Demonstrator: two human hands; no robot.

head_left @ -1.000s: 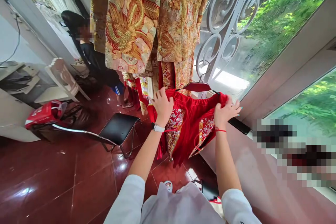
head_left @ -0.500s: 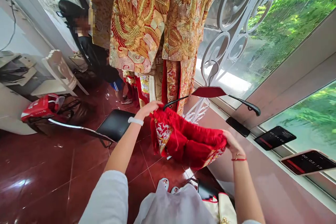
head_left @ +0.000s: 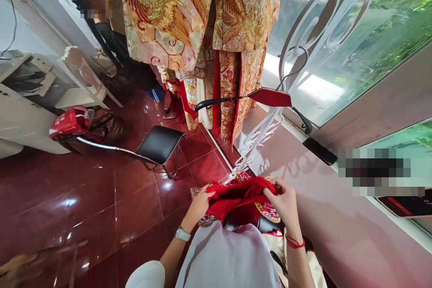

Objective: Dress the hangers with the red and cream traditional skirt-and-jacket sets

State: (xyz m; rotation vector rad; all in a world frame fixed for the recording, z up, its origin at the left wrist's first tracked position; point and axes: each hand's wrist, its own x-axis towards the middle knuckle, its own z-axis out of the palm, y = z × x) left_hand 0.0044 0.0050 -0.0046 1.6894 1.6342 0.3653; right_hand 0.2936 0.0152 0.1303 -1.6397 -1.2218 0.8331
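In front of my body I hold a red embroidered skirt [head_left: 241, 195] low, its gathered waist facing up and spread between my hands. My left hand [head_left: 200, 207] is closed on the left side of the waistband, and my right hand [head_left: 284, 202] pinches the right side. Red and white patterned panels show at the skirt's edges; its lower part is hidden. A hanger [head_left: 270, 97] with black arms and a red centre hangs beyond the skirt, apart from both hands.
Gold embroidered garments [head_left: 162, 18] hang ahead beside a white scrolled metal frame [head_left: 297, 54]. A black chair [head_left: 158, 145] stands to the left, with a red bag [head_left: 72, 122] farther off. Phones, one a dark phone [head_left: 320, 151], lie along the window sill. A person [head_left: 118, 49] stands at the back left.
Both hands have drawn the skirt down and toward my body, away from the hanger, and moved closer together. The waist opening now faces up. My view has tilted downward.
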